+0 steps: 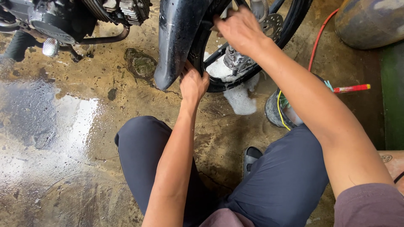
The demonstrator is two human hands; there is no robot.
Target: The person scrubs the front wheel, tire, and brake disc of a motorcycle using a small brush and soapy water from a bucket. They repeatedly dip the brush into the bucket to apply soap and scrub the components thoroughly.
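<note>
A motorcycle's black front wheel (pixel 290 25) stands before me, with soap foam on its lower rim and hub. A shiny black mudguard (pixel 176 38) curves down over the tyre. My left hand (pixel 193 84) grips the lower edge of the mudguard against the tyre, fingers curled behind it. My right hand (pixel 240 27) reaches over the top of the tyre, fingers closed onto its edge near the perforated brake disc (pixel 273 23). Whether a cloth or sponge is in either hand is hidden.
The concrete floor (pixel 63 126) is wet, with a shiny puddle at left. The engine and footpeg (pixel 50 46) sit at upper left. A small bucket (pixel 277 111) stands by my right knee, with a red hose (pixel 317 38) and a red-handled tool (pixel 351 88) nearby.
</note>
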